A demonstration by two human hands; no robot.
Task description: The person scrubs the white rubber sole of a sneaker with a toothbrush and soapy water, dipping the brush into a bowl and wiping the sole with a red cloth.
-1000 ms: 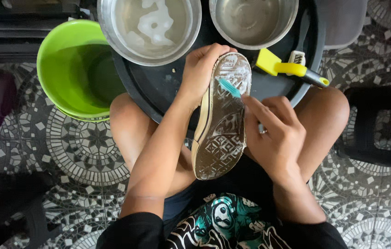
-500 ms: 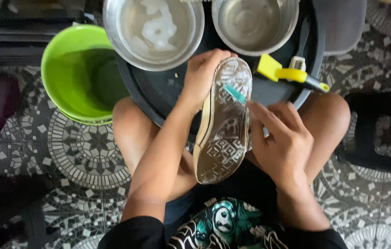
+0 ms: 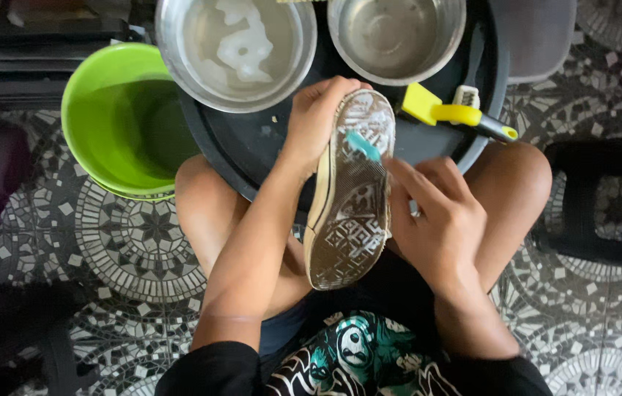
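Left hand (image 3: 318, 121) grips the shoe (image 3: 351, 194) sole-up over the tray (image 3: 252, 147) so the right hand (image 3: 439, 220) can press its pinched teal brush (image 3: 363, 145) on the toe.

Shoe (image 3: 351, 213) sole-up, teal toothbrush (image 3: 363, 145) on sole

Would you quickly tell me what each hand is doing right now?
Left hand: closed around the toe end of the shoe, sole up.
Right hand: closed on a teal toothbrush, its head on the sole.
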